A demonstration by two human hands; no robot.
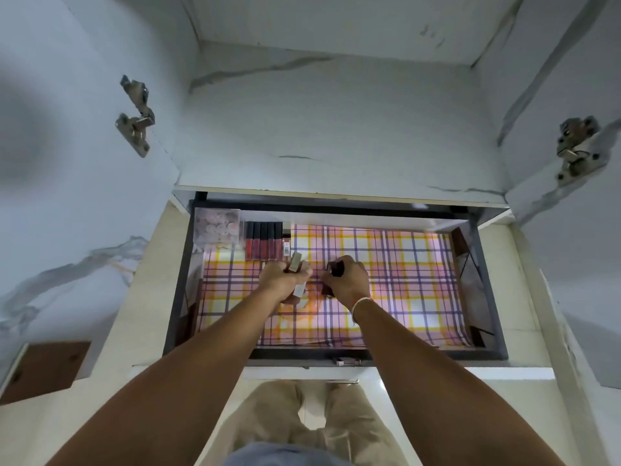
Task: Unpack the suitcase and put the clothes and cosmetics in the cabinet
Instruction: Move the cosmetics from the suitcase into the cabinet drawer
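Observation:
Both my hands are inside the pulled-out cabinet drawer [490, 297], above its plaid liner [403, 270]. My left hand [282, 280] grips a few slim cosmetic tubes [295, 264], their pale caps sticking out above and below the fist. My right hand [346, 280] holds a small dark cosmetic item [336, 269] between curled fingers. A row of several dark-capped red lip glosses [263, 243] lies at the drawer's back left, beside a clear box of round pink cosmetics [218, 227]. No suitcase or clothes are in view.
The drawer has a dark frame [174, 297] and glass sides. Open cabinet doors with metal hinges [136, 116] stand left and right. A white marbled shelf wall [336, 129] rises behind the drawer. My legs in beige trousers [279, 415] are below.

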